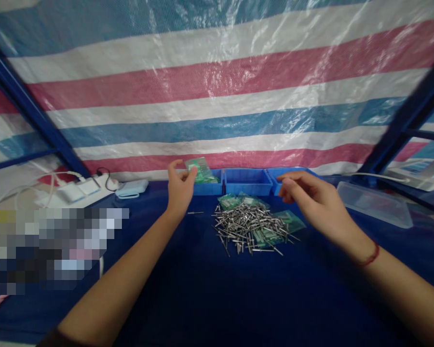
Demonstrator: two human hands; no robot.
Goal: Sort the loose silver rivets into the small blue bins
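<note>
My left hand point(181, 187) is at the left blue bin point(211, 189), its thumb against a small green-tinted plastic bag point(201, 167) tilted above the rim. The index finger stands apart from it, and the other fingers are partly hidden. More green bags lie in that bin. My right hand point(309, 197) hovers in front of the right blue bin point(275, 174), fingers loosely bent and nothing visible in them. Between my forearms lies a heap of silver pop rivets point(244, 221), with green bags point(291, 220) under and beside it. One loose rivet point(196, 212) lies left of the heap.
A middle blue bin point(248, 183) stands between the other two. At right lies a clear plastic lid or tray point(374, 205). A power strip point(83, 190) with cables and a light blue case point(132, 189) are at left. Striped sheeting point(217, 86) hangs behind.
</note>
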